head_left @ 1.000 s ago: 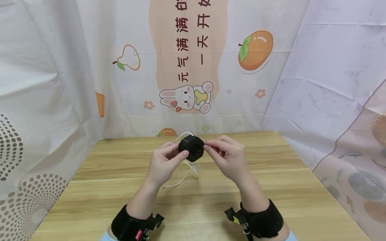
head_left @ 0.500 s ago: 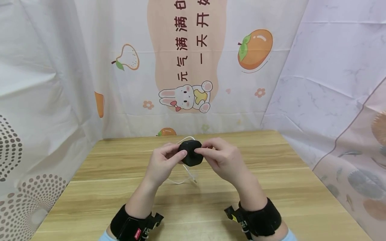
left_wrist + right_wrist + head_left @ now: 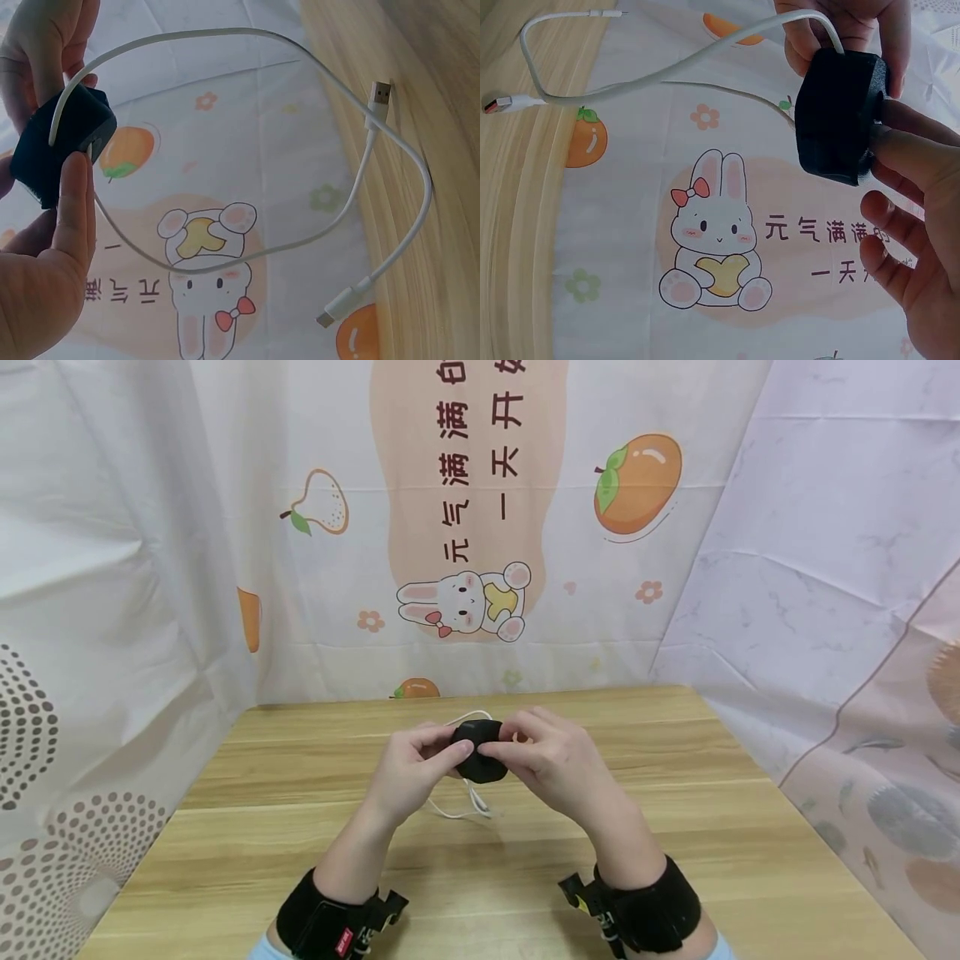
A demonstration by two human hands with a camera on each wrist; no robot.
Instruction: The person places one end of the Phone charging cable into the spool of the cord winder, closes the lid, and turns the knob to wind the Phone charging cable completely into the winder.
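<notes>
A black, many-sided cable winder [image 3: 483, 768] is held up over the table between both hands in the head view. My left hand [image 3: 408, 768] pinches its left side, thumb in front. My right hand [image 3: 562, 764] pinches it near the middle and upper right, its thumb and index finger bent onto it. From the winder [image 3: 64, 150] in the left wrist view, a white charging cable [image 3: 427, 180] loops out, with a USB-A plug [image 3: 381, 94] and a smaller USB-C-like plug [image 3: 341, 306] hanging loose. The right fingertips partly hide the winder's face.
Below the hands lies a wood-grain table [image 3: 480, 885]. A white printed curtain [image 3: 322, 610] hangs behind its far edge, with more cloth at left and right. Each forearm wears a black strap [image 3: 648, 906] with a small camera mount.
The winder has dropped slightly and tilted, so its front hole no longer shows. My right fingers have shifted from its right edge onto its front, and the dangling cable ends have swung.
</notes>
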